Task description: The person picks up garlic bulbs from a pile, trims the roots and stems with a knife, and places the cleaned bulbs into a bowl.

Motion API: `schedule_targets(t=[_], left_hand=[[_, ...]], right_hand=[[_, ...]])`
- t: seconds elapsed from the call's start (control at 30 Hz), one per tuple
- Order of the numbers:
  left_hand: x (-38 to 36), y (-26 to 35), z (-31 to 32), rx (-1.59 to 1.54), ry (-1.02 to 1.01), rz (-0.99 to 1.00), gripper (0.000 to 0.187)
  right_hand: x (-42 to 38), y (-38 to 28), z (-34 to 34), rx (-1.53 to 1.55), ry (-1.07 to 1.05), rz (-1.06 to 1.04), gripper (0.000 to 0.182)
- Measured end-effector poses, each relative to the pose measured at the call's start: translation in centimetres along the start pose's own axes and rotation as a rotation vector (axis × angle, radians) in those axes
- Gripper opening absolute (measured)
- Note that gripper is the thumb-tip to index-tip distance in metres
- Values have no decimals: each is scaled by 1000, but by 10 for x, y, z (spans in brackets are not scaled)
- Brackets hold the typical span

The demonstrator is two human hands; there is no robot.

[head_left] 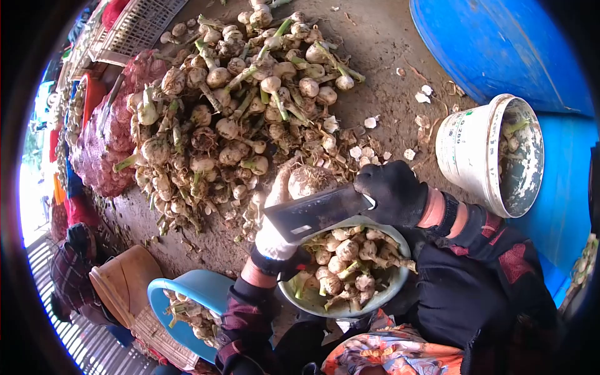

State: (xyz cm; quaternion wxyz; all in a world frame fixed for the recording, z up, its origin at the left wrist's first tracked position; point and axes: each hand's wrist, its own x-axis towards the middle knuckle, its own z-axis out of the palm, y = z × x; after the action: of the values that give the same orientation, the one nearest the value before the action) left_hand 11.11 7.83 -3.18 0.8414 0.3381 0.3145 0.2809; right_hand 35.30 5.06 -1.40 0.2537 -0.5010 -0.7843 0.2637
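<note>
My right hand (392, 192), in a black glove, is closed around the handle of a dark, broad-bladed cleaver (315, 211). The blade points left, across my left hand and above the rim of a basin. My left hand (275, 240) wears a white glove and is partly covered by the blade. Its fingers reach up beside a large garlic bulb (311, 181) and appear to grip it, just behind the blade's upper edge. Below, the round basin (400, 240) between my knees holds many garlic bulbs (347, 250) with short stems.
A big heap of garlic with stems (231, 112) covers the ground ahead. Right stands a dirty white bucket (462, 144), near a blue barrel (500, 50). Left are a blue basin (197, 284) with garlic, a brown bucket (128, 281), a red mesh sack (106, 147) and another person (72, 269).
</note>
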Motion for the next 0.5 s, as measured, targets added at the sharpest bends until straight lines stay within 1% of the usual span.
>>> schedule_targets(t=[0.13,0.23,0.33,0.4,0.43,0.47,0.5], left_hand=[[-14,-18,-5,149,-41,0,64],[-21,-33,-7,258,-70,-1,61],[-24,-43,-7,376,-98,1,58],[-21,-42,0,451,-116,2,56],[-22,-40,6,219,-154,42,50],[-20,-33,11,216,-156,41,50],[-19,-29,15,422,-88,25,40]], right_hand=[[1,-2,0,18,-12,-28,18],[0,-4,3,86,23,-79,21],[-3,1,8,100,-17,-94,19],[-4,4,13,110,32,-82,19],[-5,6,15,110,31,-83,19],[-5,8,17,130,17,-61,19],[-7,8,18,152,4,-37,20]])
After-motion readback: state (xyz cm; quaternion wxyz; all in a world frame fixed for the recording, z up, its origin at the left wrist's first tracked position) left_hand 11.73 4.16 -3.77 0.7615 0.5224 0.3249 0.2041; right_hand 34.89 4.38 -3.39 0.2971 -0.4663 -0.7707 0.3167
